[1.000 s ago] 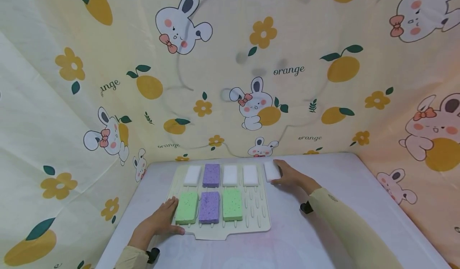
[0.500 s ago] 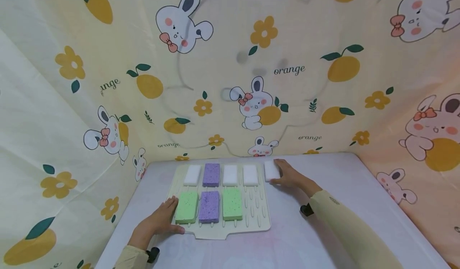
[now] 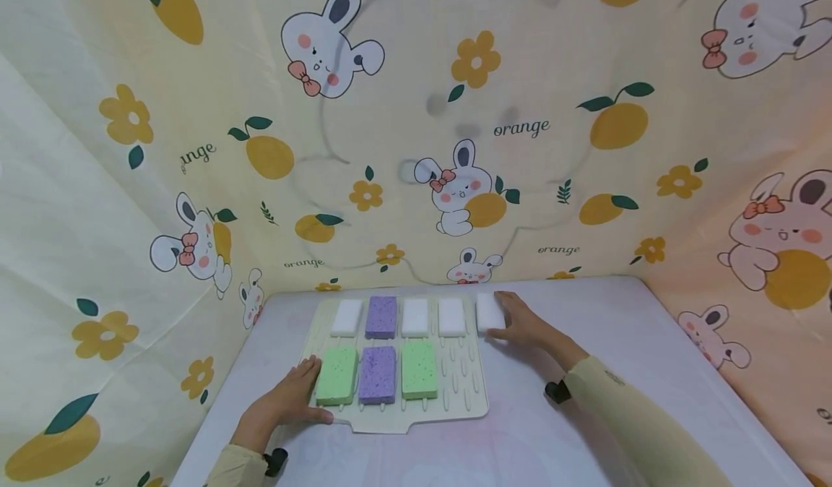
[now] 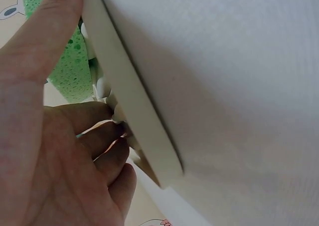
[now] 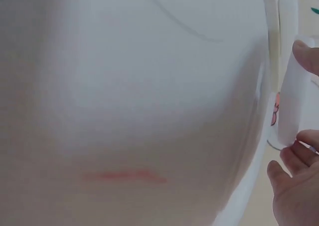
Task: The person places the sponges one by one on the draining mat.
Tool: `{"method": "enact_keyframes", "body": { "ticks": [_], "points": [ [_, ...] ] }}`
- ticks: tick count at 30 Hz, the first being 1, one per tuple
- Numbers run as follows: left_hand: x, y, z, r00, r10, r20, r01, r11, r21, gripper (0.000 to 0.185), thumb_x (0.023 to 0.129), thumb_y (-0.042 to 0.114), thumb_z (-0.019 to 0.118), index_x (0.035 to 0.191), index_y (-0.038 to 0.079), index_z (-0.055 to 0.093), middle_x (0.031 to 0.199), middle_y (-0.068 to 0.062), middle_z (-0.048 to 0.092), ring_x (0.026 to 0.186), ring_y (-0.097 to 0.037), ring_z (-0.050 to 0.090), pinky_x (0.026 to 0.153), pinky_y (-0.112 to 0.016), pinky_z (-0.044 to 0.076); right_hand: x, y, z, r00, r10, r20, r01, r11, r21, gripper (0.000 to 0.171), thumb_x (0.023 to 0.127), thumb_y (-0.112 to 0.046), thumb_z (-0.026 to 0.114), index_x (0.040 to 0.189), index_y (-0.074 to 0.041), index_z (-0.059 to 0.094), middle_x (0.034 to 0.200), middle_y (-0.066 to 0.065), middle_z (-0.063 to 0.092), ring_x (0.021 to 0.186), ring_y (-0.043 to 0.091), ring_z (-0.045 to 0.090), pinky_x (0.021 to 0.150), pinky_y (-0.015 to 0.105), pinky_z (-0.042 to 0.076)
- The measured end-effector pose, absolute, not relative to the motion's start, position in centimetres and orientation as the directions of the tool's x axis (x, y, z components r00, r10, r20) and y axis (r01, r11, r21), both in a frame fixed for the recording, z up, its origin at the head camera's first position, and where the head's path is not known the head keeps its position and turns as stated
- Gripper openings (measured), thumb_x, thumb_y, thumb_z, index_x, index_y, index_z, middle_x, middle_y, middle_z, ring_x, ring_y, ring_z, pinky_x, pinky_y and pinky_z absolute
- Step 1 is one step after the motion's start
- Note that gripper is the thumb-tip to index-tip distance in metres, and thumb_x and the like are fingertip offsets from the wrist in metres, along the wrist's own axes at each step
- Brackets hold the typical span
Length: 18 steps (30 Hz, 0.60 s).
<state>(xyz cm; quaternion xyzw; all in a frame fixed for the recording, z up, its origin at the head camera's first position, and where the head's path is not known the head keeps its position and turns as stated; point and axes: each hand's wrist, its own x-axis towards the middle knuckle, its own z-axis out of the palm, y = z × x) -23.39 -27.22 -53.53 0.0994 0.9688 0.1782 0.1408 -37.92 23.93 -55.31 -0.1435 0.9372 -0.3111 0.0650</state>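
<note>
the right hand [image 3: 529, 326] pinches the white sponge [image 3: 490, 311] from its right side; the sponge's long axis points away from the person, just beside the tray [image 3: 477, 393].

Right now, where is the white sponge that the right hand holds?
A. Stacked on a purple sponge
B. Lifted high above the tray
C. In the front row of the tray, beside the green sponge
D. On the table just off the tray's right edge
D. The head view shows the right hand gripping the white sponge on the table, just past the right edge of the tray and in line with its back row.
</note>
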Motion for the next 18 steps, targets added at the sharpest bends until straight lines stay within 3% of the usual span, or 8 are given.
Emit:
{"method": "enact_keyframes", "body": {
  "ticks": [10,18],
  "points": [
    [-23.4,-27.2,-53.5,-0.94,0.235,-0.246,0.135,0.922,0.364,0.129,0.074,0.052,0.096,0.163,-0.013,0.029,0.171,-0.033,0.024,0.16,-0.05,0.023,0.132,-0.06,0.023,-36.3,23.6,-54.9,-0.953,-0.303,-0.014,-0.234,0.763,-0.603,0.111,0.09,-0.043,0.088,0.169,-0.001,0.022,0.174,0.027,0.02,0.159,0.05,0.023,0.129,0.066,0.024],
    [-23.3,-27.3,-53.6,-0.941,0.254,-0.224,0.16,0.917,0.367,0.128,0.073,0.051,0.096,0.161,-0.015,0.03,0.17,-0.035,0.026,0.159,-0.051,0.025,0.132,-0.061,0.023,-35.0,23.7,-54.7,-0.942,-0.329,0.062,-0.297,0.737,-0.607,0.107,0.091,-0.041,0.088,0.166,0.004,0.027,0.171,0.03,0.026,0.157,0.052,0.027,0.127,0.067,0.026]
  ]
}}
